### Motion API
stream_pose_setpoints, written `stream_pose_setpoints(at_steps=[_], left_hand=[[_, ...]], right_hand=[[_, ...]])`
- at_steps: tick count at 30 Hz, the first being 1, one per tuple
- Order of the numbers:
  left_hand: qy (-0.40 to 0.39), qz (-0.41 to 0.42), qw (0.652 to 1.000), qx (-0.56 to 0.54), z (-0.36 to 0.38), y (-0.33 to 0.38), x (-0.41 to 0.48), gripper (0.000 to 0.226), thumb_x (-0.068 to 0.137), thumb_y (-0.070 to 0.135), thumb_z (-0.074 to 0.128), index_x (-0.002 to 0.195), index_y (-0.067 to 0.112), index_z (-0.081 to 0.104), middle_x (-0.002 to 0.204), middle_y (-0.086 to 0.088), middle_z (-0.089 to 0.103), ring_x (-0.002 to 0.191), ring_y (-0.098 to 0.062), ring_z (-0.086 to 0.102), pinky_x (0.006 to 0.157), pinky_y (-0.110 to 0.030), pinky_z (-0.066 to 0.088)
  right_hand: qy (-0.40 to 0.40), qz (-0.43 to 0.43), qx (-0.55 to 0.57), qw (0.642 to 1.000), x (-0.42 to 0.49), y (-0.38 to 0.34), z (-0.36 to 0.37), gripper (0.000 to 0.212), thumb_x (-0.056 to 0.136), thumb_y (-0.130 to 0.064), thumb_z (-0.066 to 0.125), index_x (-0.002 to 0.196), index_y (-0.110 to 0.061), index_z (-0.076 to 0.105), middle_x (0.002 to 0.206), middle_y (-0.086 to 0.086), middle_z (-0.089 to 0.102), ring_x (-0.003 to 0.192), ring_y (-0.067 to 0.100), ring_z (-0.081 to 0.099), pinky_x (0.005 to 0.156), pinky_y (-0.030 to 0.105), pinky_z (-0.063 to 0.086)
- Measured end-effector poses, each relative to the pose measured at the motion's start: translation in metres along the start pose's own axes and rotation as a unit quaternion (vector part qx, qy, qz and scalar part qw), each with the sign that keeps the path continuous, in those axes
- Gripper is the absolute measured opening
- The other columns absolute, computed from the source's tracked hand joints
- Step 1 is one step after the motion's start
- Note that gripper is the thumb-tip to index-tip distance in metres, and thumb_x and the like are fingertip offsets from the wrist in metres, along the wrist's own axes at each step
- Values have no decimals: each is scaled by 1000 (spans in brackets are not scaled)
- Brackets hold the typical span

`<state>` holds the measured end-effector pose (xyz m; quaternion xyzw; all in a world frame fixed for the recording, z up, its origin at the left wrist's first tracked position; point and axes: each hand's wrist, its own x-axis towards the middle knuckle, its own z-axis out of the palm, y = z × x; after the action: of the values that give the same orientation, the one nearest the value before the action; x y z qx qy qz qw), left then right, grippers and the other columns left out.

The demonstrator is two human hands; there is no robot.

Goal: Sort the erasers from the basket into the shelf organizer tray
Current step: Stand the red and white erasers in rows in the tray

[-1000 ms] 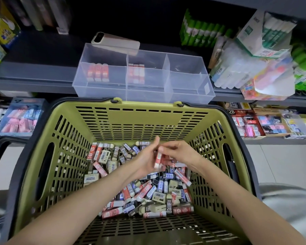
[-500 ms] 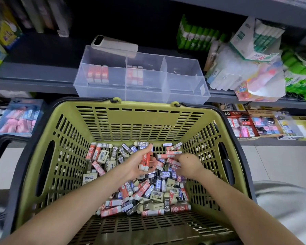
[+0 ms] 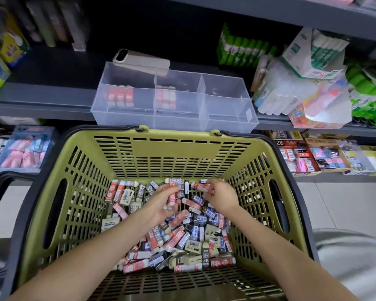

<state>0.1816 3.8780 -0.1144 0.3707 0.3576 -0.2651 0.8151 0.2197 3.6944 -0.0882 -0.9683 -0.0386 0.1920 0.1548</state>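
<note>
Gripping a bunch of red-and-white sleeved erasers (image 3: pixel 172 197), the left hand (image 3: pixel 160 208) sits over the pile of loose erasers (image 3: pixel 182 240) in the olive-green slotted plastic basket (image 3: pixel 182 146). Right hand (image 3: pixel 223 196) pinches one red-sleeved eraser (image 3: pixel 201 187) at the pile's 12 o'clock edge. Clear three-compartment plastic tray (image 3: pixel 228 118) stands on the grey shelf (image 3: pixel 41 98), at 12 o'clock from the basket.

basket (image 3: pixel 176 148): olive green, black rim | tray (image 3: pixel 226 118): clear | erasers (image 3: pixel 178 237): red, blue, cream

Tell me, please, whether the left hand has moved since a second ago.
Yes. Against the basket, the left hand, gripping red erasers, has shifted left, apart from the right hand.
</note>
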Motion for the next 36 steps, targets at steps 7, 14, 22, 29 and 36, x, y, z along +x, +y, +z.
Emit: stream_pose_setpoints(at_steps=[7,14,22,29,36], left_hand=[[9,13,999,48,-8,13,2,68,62,17,80,124,16,53,95,-10,61,50,-13,57,44,-22,48],[-8,10,999,46,-2,15,-3,71,63,28,81,125,13,48,103,-12,66,88,-22,64,66,-31,52],[53,7,999,-5,-13,19,-3,19,79,4,68,94,12,60,90,-10,63,76,-20,56,65,-30,47],[4,-22,999,-45,-24,30,-12,26,68,22,74,88,9,61,69,-1,59,54,-10,51,44,-19,44],[-1,-19,1000,16,-30,39,-19,39,66,12,78,100,7,61,66,-4,62,49,-13,55,46,-22,48]], right_hand=[[-6,1,-92,996,14,-7,8,16,90,-25,59,94,-11,65,95,7,62,79,23,61,68,30,49],[-160,21,426,890,-11,-43,16,18,74,-16,78,85,-9,65,74,0,68,57,1,63,51,11,46],[-142,-86,52,985,7,-6,27,53,79,-38,71,126,-19,57,123,-5,61,108,11,48,84,26,43],[-97,-200,-97,970,12,-16,47,38,86,-38,62,121,-22,58,113,4,59,110,24,50,82,30,42],[-185,-227,-134,947,22,-20,40,30,91,-33,57,116,-17,62,108,9,57,103,26,52,76,29,35]])
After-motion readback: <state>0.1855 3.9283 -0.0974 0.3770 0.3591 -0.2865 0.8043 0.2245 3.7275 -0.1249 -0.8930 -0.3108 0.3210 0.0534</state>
